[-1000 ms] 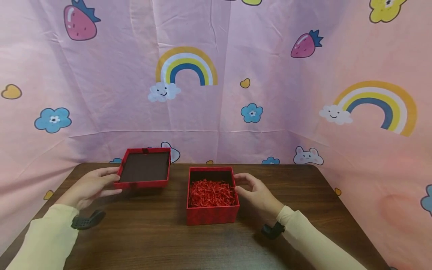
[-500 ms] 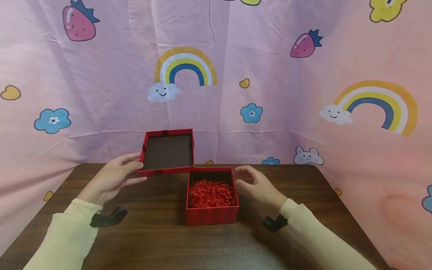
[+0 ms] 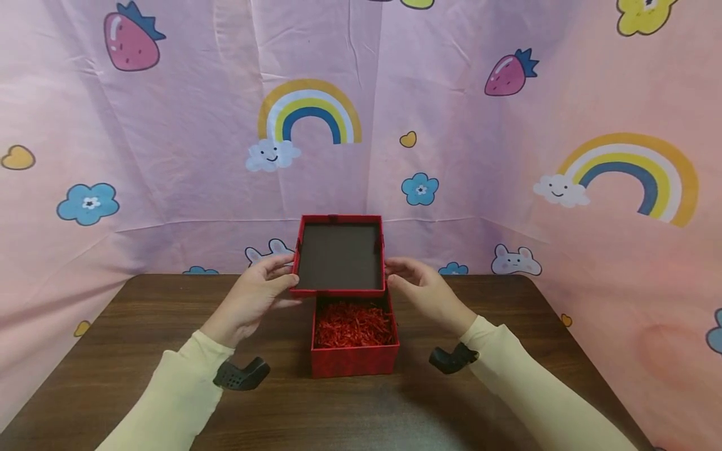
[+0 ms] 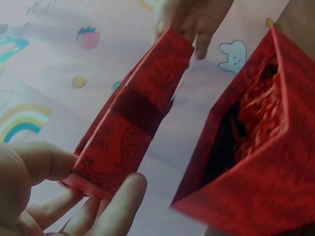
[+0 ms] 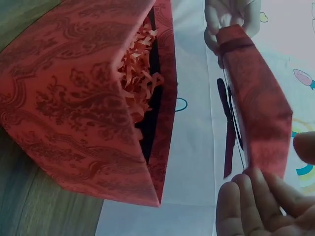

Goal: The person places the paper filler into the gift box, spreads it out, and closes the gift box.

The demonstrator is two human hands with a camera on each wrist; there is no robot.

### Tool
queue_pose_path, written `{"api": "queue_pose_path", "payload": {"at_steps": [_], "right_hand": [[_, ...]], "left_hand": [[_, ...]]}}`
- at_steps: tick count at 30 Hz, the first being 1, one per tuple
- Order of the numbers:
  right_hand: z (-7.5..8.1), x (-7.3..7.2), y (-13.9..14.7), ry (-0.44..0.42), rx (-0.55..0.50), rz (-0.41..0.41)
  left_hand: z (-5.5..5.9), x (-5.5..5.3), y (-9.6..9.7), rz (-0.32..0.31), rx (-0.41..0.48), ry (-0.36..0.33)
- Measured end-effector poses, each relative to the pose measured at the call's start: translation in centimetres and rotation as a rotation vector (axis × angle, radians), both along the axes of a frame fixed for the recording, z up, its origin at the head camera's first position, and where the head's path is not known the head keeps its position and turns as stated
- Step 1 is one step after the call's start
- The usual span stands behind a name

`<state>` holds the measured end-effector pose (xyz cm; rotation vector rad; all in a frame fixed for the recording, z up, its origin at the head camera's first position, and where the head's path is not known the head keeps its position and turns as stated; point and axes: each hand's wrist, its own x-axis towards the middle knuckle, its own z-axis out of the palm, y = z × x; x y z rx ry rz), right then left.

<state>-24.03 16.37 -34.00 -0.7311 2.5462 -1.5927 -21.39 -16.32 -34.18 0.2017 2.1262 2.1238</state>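
A red square box lid (image 3: 341, 258) is held up tilted behind the box, its dark inside turned toward me. My left hand (image 3: 248, 302) grips its left edge, thumb on one side and fingers on the other. At the lid's opposite edge, my right hand (image 3: 430, 294) has its fingertips against the side, while its thumb (image 5: 306, 146) stands apart in the right wrist view. The red patterned box (image 3: 354, 362) sits uncovered below, filled with red shredded paper (image 3: 352, 327). A dark ribbon band (image 4: 135, 110) crosses the lid's side in the left wrist view.
The box stands on a dark wooden table (image 3: 316, 413). A printed cloth (image 3: 451, 156) with rainbows and strawberries hangs behind and at both sides. Each wrist carries a black mount (image 3: 241, 374).
My left hand has brought the lid up and to the right, from the table's left side to behind the box. My right hand has left the box's side and risen to the lid's edge.
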Motion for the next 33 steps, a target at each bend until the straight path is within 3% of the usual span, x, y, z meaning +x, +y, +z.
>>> {"api": "queue_pose_path", "payload": {"at_steps": [6,12,18,25,30,33], "right_hand": [[-0.3,-0.3,0.3,-0.013,-0.017,-0.051],[-0.1,-0.2,0.8,-0.034,-0.055,-0.042],[-0.2,0.0,1.0,-0.013,-0.116,0.039],[-0.8,0.1,1.2,0.026,-0.172,0.124],[-1.5,0.2,1.2,0.034,-0.188,0.063],[-2.1,0.4,1.3,0.024,-0.202,0.044]], "left_hand": [[-0.8,-0.1,1.8,0.046,-0.044,0.003],[-1.2,0.0,2.1,0.123,-0.246,0.131],[-1.4,0.1,2.3,0.182,-0.341,0.281],[-1.4,0.8,2.2,0.072,-0.279,0.386],[-1.8,1.2,2.5,0.094,-0.233,0.375],[-2.2,1.2,2.5,0.072,-0.177,0.369]]}}
